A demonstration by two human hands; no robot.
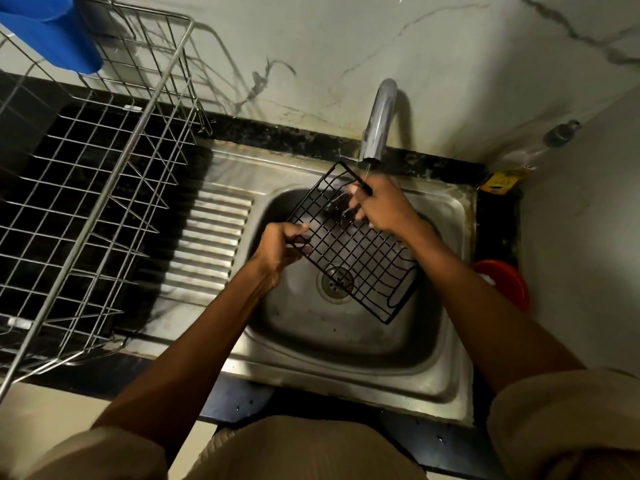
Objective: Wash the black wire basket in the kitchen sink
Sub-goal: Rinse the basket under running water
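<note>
The black wire basket hangs tilted over the steel sink bowl, one corner up under the tap spout. A thin stream of water falls from the spout onto that upper edge. My left hand grips the basket's left edge. My right hand is closed over the upper right edge, fingers pressed onto the mesh. The drain shows through the grid.
A large metal dish rack stands on the black counter at the left, with a blue plastic item at its far corner. A ribbed drainboard lies between rack and bowl. A red container and a yellow packet sit at the right.
</note>
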